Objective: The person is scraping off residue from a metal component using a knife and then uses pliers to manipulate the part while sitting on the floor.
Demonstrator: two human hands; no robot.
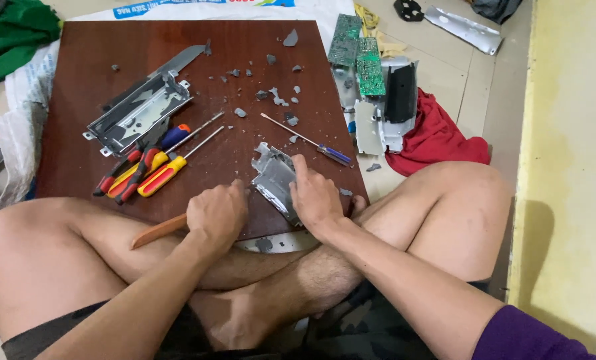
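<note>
I sit cross-legged at a dark wooden board [98, 160]. My left hand [216, 213] is closed around a tool with an orange-brown wooden handle [159, 231], its working end hidden under my fist. My right hand [318, 197] grips a bent grey metal bracket [274, 177] and presses it against the board's near edge. The two hands are a few centimetres apart, on either side of the bracket.
On the board lie a metal chassis frame [138, 110], red-yellow pliers [128, 175], screwdrivers [178, 163], a thin blue-handled screwdriver [311, 141] and several grey fragments. Green circuit boards [358, 50] and metal parts lie right of it, beside a red cloth [438, 137]. A green cloth [11, 33] is far left.
</note>
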